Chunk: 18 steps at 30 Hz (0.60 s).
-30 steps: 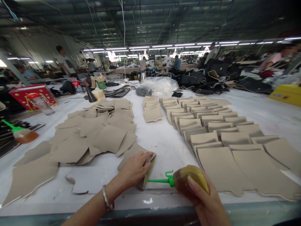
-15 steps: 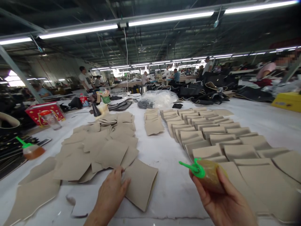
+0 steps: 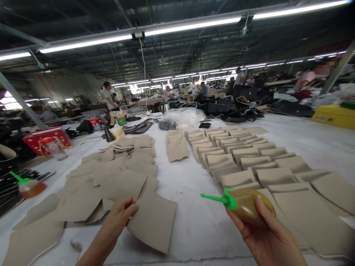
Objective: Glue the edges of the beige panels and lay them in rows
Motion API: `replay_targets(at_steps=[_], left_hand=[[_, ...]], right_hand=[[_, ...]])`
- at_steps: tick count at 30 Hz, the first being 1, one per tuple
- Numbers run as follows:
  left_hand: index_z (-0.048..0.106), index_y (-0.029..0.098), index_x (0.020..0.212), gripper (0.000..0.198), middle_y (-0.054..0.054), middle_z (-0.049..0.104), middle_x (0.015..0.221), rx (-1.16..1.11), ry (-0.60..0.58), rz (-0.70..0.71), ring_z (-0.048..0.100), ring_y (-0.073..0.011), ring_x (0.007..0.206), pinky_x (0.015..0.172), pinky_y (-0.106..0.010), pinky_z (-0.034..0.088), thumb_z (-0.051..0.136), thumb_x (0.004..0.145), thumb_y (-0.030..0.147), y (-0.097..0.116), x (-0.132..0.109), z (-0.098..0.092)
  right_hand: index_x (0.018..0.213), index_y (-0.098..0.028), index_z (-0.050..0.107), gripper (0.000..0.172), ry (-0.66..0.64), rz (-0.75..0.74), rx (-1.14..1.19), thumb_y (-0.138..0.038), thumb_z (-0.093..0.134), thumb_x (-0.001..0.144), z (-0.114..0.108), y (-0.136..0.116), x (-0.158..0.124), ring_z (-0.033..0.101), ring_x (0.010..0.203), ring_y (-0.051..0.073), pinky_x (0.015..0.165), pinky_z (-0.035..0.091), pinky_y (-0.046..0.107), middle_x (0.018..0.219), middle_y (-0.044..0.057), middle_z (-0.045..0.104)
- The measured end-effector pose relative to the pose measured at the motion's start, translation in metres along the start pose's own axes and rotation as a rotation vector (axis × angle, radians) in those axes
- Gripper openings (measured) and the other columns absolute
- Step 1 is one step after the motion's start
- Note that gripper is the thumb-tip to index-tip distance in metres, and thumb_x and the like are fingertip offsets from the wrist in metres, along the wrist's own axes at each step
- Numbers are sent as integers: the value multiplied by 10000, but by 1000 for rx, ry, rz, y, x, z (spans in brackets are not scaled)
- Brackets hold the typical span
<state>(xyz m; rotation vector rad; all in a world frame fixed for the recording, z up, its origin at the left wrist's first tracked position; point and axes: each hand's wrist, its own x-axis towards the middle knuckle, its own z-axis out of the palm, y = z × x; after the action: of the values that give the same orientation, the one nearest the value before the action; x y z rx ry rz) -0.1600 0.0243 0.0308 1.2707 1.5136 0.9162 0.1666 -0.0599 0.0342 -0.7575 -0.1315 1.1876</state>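
My left hand (image 3: 119,218) is closed on the left edge of a beige sheet piece (image 3: 155,221), pinching it between thumb and fingers. The piece looks like leather or thin board and is slightly tilted over the white table. In my right hand (image 3: 266,232) is a squeeze bottle (image 3: 249,205) with a green nozzle pointing left and yellowish-brown contents. A loose heap of similar beige pieces (image 3: 122,184) lies just beyond my left hand. Overlapping rows of beige pieces (image 3: 257,162) spread behind and to the right of the bottle.
A second green-tipped bottle (image 3: 31,187) lies at the left beside a phone (image 3: 46,175). Farther back are a red box (image 3: 47,140), a clear jar (image 3: 57,149), plastic wrap (image 3: 185,117) and a yellow box (image 3: 334,116). Several people work in the background.
My left hand has gone from lying spread at the piece's edge to pinching it, drawing it slightly left and toward me. The bottle's nozzle now points more level to the left.
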Motion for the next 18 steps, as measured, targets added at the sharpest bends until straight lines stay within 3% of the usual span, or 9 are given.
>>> replay_targets(at_steps=[5, 11, 15, 18], left_hand=[[518, 179, 642, 307, 56, 493, 543, -55, 51, 62, 432, -95, 486, 453, -181, 318, 680, 605, 437, 43, -10, -20], [535, 174, 695, 323, 46, 531, 558, -97, 45, 108, 462, -100, 479, 453, -185, 339, 692, 611, 444, 74, -16, -19], [525, 175, 689, 293, 50, 544, 577, -142, -21, 114, 484, -100, 522, 488, -184, 369, 694, 633, 408, 76, 3, -18], [511, 177, 670, 274, 77, 510, 551, -303, 49, 82, 464, -81, 506, 460, -167, 359, 723, 603, 336, 68, 32, -15]], right_hand=[[1021, -199, 650, 357, -102, -126, -208, -358, 792, 735, 2, 11, 3, 613, 954, 247, 771, 578, 328, 1030, 60, 667], [1081, -211, 550, 520, -152, -244, -436, -392, 826, 680, 21, 40, 13, 590, 893, 210, 721, 552, 259, 939, 17, 633], [1070, -184, 554, 584, -202, -131, -441, -434, 832, 621, 35, 50, 7, 631, 815, 266, 646, 565, 335, 893, 49, 656], [1064, -192, 589, 554, -187, 24, -333, -434, 819, 621, 29, 51, 2, 668, 761, 280, 625, 564, 342, 861, 62, 690]])
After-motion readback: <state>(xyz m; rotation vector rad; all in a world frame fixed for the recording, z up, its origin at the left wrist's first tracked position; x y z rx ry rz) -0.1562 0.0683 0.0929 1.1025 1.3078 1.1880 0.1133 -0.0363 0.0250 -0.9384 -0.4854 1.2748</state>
